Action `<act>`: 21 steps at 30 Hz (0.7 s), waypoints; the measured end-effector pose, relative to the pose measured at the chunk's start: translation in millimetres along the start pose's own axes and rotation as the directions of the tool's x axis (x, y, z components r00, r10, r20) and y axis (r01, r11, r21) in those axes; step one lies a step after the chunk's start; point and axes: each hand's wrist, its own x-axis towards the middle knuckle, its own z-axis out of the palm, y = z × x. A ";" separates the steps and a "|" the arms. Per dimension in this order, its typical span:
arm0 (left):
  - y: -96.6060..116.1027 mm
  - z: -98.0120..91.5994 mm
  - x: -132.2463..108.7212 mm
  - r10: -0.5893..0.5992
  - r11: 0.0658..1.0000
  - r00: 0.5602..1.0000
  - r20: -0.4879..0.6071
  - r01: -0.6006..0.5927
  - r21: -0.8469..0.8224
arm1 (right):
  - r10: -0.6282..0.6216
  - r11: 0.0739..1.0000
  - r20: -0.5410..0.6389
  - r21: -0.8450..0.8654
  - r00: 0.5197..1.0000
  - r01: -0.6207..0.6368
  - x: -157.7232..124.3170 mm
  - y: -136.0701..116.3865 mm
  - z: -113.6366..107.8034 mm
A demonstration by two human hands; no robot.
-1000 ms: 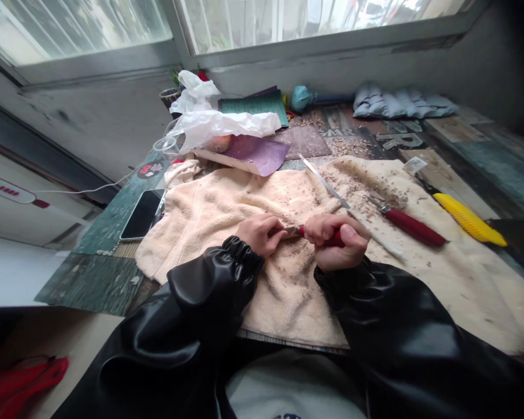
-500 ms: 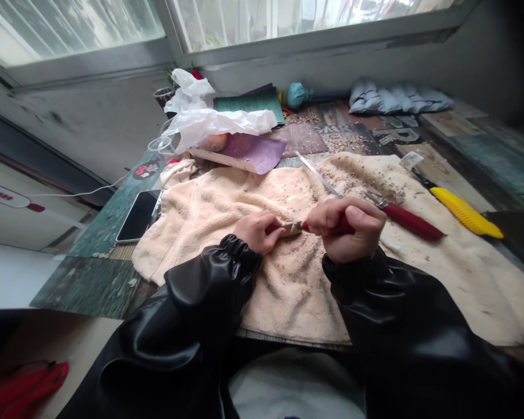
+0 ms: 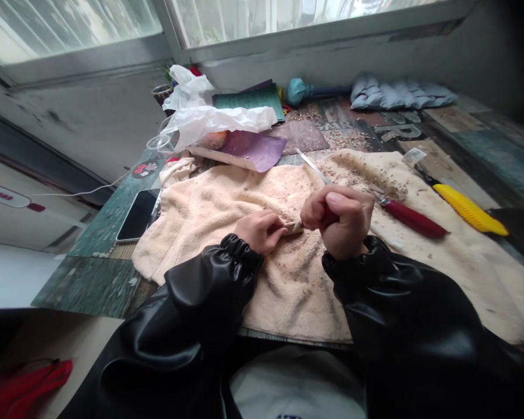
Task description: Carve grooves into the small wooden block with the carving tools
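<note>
Pinched in my left hand (image 3: 258, 231) is a small pale stick of wood (image 3: 293, 228), lying low over the crumpled beige towel (image 3: 209, 203). My right hand (image 3: 343, 218) is closed in a fist around a red-handled carving knife (image 3: 330, 216). Most of its handle is hidden by the fingers, and its tip meets the right end of the wood. Just beyond the right hand, a thin metal strip (image 3: 311, 165) rests on the towel. A second red-handled tool (image 3: 414, 220) lies to the right. Wood shavings dot the cloth.
Further right lies a yellow-handled tool (image 3: 470, 208). A phone (image 3: 138, 215) is at the table's left. Behind the towel are purple paper (image 3: 257, 150), a white plastic bag (image 3: 227, 120) and a teal mallet-like object (image 3: 297, 92). Grey padded bundles (image 3: 402, 93) sit by the wall.
My right hand has shifted slightly left and up and rotated, so the knife's red handle shows less. My left hand stays in place with the wood.
</note>
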 end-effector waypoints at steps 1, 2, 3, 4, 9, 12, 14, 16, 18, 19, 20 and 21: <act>0.1 0.1 -0.3 0.004 1.000 1.000 0.000 -0.004 0.001 | 0.007 1.000 -0.003 0.013 1.000 -0.006 1.3 -0.1 -0.1; 0.2 0.1 -0.6 0.009 1.000 1.000 0.001 -0.009 0.002 | 0.014 1.000 -0.006 0.027 1.000 -0.014 2.7 0.0 -0.4; 0.4 0.1 -0.7 0.015 1.000 1.000 0.002 -0.015 0.002 | 0.022 0.999 -0.009 0.041 1.000 -0.022 4.0 0.2 -0.8; 0.6 0.0 -0.8 0.022 1.000 1.000 0.004 -0.022 0.001 | 0.030 0.998 -0.012 0.054 0.999 -0.029 5.0 0.5 -1.3; 0.3 -0.1 -0.5 0.047 0.999 0.999 0.001 -0.047 0.003 | 0.049 0.994 -0.037 0.104 0.998 -0.045 6.7 2.2 -3.1; -0.7 0.5 -0.8 0.059 0.998 0.998 0.001 -0.059 -0.001 | 0.051 0.992 -0.045 0.121 0.998 -0.045 6.3 3.3 -3.4; -1.1 0.8 -1.2 0.064 0.998 0.998 0.000 -0.064 -0.003 | 0.052 0.990 -0.052 0.130 0.997 -0.045 6.0 4.1 -3.7; -1.1 1.1 -1.6 0.065 0.998 0.998 -0.002 -0.065 -0.002 | 0.059 0.989 -0.056 0.138 0.997 -0.051 5.7 4.7 -4.5; -0.9 1.2 -2.0 0.065 0.998 0.998 -0.006 -0.065 0.001 | 0.070 0.988 -0.056 0.142 0.996 -0.061 5.3 5.3 -5.2; -0.8 1.1 -2.1 0.064 0.998 0.998 -0.008 -0.064 0.002 | 0.076 0.987 -0.056 0.143 0.996 -0.067 5.0 5.6 -5.5; -0.9 1.0 -2.1 0.065 0.998 0.998 -0.007 -0.065 0.002 | 0.081 0.987 -0.057 0.145 0.995 -0.072 4.4 6.2 -5.5; -1.1 1.0 -2.0 0.067 0.998 0.998 -0.006 -0.067 0.003 | 0.084 0.986 -0.061 0.147 0.995 -0.075 3.7 7.1 -5.3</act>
